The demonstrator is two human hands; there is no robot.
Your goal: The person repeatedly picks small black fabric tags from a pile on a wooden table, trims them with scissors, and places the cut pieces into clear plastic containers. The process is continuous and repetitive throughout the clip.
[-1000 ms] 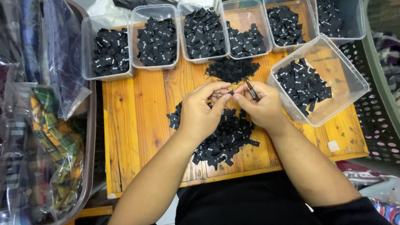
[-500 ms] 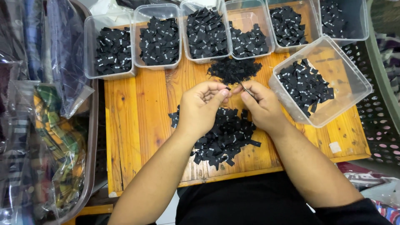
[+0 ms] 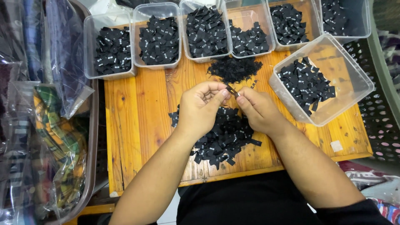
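Note:
My left hand point(image 3: 202, 109) and my right hand point(image 3: 258, 109) meet over a wooden board point(image 3: 137, 121). Both pinch one small black woven label point(image 3: 231, 90) between their fingertips. Under the hands lies a loose pile of black labels point(image 3: 223, 141). Just beyond the fingers sits a heap of fine black trimmings point(image 3: 235, 68). A clear tub point(image 3: 354, 89) tilted at the right holds more black labels, close to my right hand.
Several clear tubs of black labels point(image 3: 160, 39) line the board's far edge. A brown bin with bagged fabrics point(image 3: 50, 137) stands at the left. A dark perforated basket point(image 3: 385, 125) is at the right.
The slim metal tool seen in my right hand a second ago no longer shows. Both hands stayed over the pile, their fingers now closed on a single label.

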